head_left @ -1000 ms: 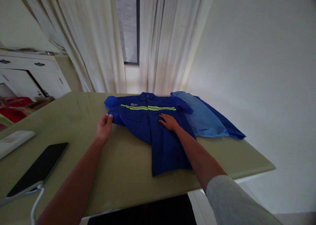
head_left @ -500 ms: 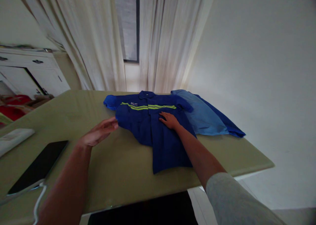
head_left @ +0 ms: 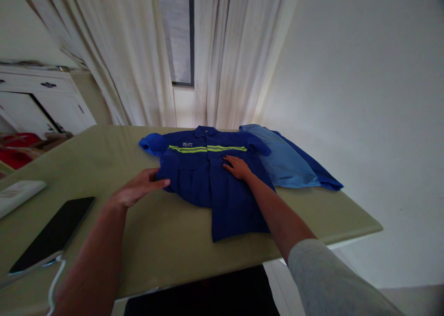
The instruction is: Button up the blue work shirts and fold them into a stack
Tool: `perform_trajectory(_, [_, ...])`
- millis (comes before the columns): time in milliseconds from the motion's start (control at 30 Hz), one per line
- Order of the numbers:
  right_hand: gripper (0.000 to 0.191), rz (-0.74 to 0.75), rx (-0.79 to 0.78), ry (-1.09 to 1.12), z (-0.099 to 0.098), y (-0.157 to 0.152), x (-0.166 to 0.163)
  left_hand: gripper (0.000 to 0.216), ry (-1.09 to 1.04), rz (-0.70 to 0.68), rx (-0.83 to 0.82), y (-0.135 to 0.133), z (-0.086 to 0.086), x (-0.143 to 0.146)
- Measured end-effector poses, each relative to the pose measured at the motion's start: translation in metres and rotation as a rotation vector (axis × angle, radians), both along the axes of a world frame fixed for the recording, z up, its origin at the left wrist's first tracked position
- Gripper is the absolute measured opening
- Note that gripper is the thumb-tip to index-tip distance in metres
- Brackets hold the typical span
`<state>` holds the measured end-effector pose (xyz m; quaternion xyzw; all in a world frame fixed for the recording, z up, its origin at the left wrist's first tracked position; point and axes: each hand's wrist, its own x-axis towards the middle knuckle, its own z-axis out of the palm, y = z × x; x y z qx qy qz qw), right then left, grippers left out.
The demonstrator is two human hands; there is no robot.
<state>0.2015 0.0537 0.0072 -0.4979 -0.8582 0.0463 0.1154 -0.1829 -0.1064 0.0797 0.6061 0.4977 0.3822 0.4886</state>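
A dark blue work jacket (head_left: 225, 196) lies front up on the table, its collar at the far side and a yellow-green and grey reflective stripe across the chest. My left hand (head_left: 140, 186) grips the jacket's left edge, thumb in front and fingers partly hidden behind the cloth. That lower left part is bunched and lifted a little. My right hand (head_left: 238, 167) rests flat on the jacket's front below the stripe, fingers spread. Under the jacket's right sleeve, a light blue garment (head_left: 291, 163) with dark blue sleeve is spread out.
The pale green table (head_left: 166, 251) reaches toward curtains (head_left: 232, 52) at the back. A black phone (head_left: 52, 233) with a white cable (head_left: 57, 279) lies at the left, near a white object (head_left: 21, 196). A white cabinet (head_left: 45, 99) stands behind at left; a wall closes the right.
My left hand has closed on the jacket's left edge, which is now more bunched. The left sleeve has shifted slightly outward. My right hand stays in place on the jacket.
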Motion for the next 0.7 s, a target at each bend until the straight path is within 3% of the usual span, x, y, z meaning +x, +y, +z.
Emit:
perform_trajectory(67, [0.058,-0.002,0.0,0.001,0.001,0.0,0.0,0.05,0.111,-0.14,0.029,-0.002,0.003,0.001])
perform_trajectory(133, [0.058,0.001,0.001,0.0,0.001,0.0,0.0,0.047,0.206,-0.147,0.095,0.0,0.002,0.002])
perform_trajectory(233, [0.058,-0.001,0.001,0.002,0.0,0.0,0.0,0.044,0.233,-0.028,0.173,0.008,-0.004,0.005])
perform_trajectory(367, [0.058,0.0,0.002,0.009,0.0,0.0,0.0,0.04,0.054,0.235,0.184,0.01,-0.006,0.006])
perform_trajectory(467, [0.058,0.002,0.001,0.007,0.001,0.0,0.0,0.039,-0.248,0.412,0.065,0.003,0.004,0.008])
perform_trajectory(600, [0.057,-0.002,-0.001,0.006,0.001,0.0,0.0,0.034,-0.558,0.467,-0.225,-0.002,0.019,0.012])
perform_trajectory(700, [0.057,-0.009,-0.006,0.01,0.001,0.0,0.0,0.029,-0.689,0.506,-0.349,0.005,0.016,0.012])
